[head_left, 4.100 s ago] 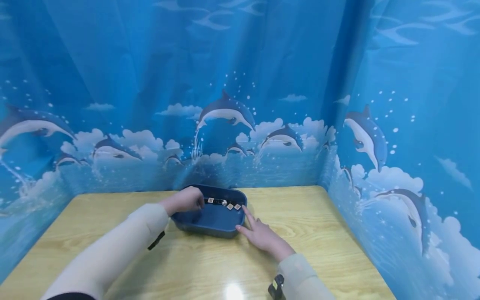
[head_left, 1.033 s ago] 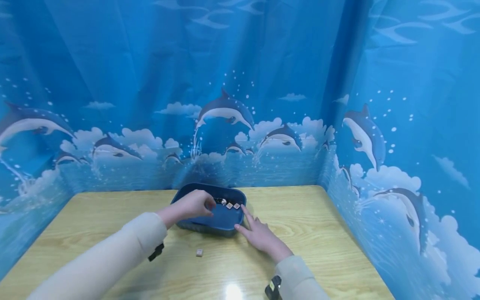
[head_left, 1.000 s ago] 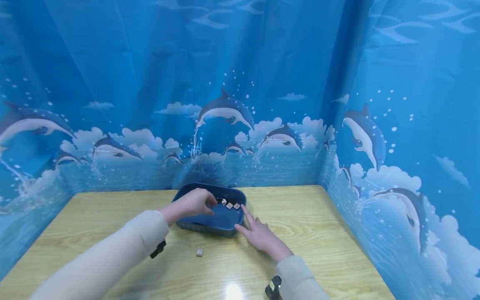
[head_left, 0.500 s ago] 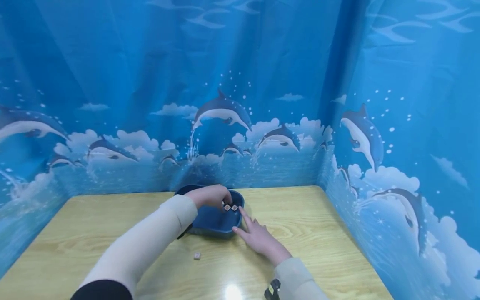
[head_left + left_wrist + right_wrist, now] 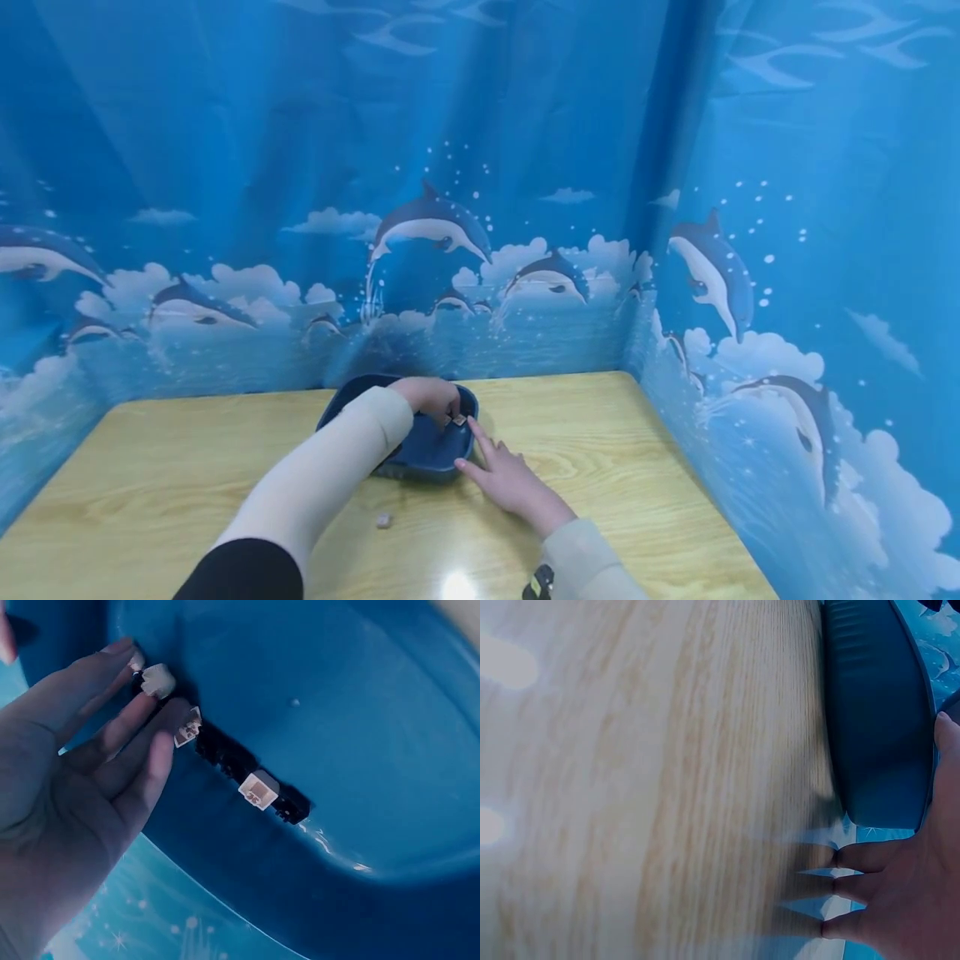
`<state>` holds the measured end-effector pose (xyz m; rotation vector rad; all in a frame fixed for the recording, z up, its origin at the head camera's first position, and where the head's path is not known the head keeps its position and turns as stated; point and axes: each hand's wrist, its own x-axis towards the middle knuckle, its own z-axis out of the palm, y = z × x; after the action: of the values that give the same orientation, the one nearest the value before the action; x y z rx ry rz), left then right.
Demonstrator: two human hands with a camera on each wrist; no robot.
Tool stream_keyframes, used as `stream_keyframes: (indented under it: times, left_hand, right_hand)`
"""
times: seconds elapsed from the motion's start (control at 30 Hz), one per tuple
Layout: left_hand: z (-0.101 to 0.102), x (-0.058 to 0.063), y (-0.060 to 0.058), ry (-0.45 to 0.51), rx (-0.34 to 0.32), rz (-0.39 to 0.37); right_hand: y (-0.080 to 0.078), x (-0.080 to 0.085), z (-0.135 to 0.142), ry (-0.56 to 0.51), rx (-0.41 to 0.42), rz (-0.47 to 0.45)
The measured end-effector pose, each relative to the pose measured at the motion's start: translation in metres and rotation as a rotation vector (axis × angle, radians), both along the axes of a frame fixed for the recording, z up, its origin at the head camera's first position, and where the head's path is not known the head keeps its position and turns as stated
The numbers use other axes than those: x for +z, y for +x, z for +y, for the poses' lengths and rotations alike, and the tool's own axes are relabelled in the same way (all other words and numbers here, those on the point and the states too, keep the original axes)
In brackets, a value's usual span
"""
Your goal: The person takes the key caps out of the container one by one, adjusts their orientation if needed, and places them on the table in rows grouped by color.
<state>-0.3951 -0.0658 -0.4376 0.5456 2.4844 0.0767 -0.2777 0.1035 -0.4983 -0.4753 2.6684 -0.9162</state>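
Pale cubes (image 5: 188,727) are seen at the fingertips of the left hand (image 5: 71,772), any pinch untellable; the basin (image 5: 874,720) is touched by the splayed right hand (image 5: 507,480).

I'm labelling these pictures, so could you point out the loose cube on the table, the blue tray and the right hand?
Loose cube (image 5: 384,521): head view, middle of its visible surface.
Blue tray (image 5: 877,720): right wrist view, its outer wall.
Right hand (image 5: 513,483): head view, back of the hand.

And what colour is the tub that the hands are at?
Dark blue; the tub shows best in the head view.
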Motion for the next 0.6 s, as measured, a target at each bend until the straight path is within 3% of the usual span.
stream_keyframes:
  times: [0.1, 0.13, 0.2, 0.27, 0.37, 0.43, 0.6]
  left_hand:
    - [0.004, -0.007, -0.007, -0.041, -0.008, -0.047]
    - [0.005, -0.009, -0.010, -0.054, -0.020, -0.058]
    - [0.004, -0.024, -0.022, -0.059, -0.071, -0.058]
    - [0.005, -0.027, -0.024, -0.069, -0.087, -0.059]
    - [0.005, -0.026, -0.019, -0.055, -0.105, -0.052]
    - [0.007, -0.011, -0.006, -0.050, -0.098, -0.047]
    - [0.003, -0.003, 0.004, 0.008, -0.218, 0.029]
  right_hand:
    - [-0.001, 0.000, 0.000, -0.003, 0.004, -0.006]
    - [-0.001, 0.000, 0.000, -0.001, 0.004, -0.005]
    - [-0.001, 0.000, 0.000, 0.000, 0.004, -0.005]
    - [-0.001, 0.001, -0.001, 0.000, 0.007, -0.003]
    - [0.000, 0.001, -0.001, 0.003, 0.013, 0.001]
    - [0.000, 0.001, -0.001, 0.004, 0.015, -0.001]
    - [-0.001, 0.001, 0.000, -0.004, 0.005, -0.008]
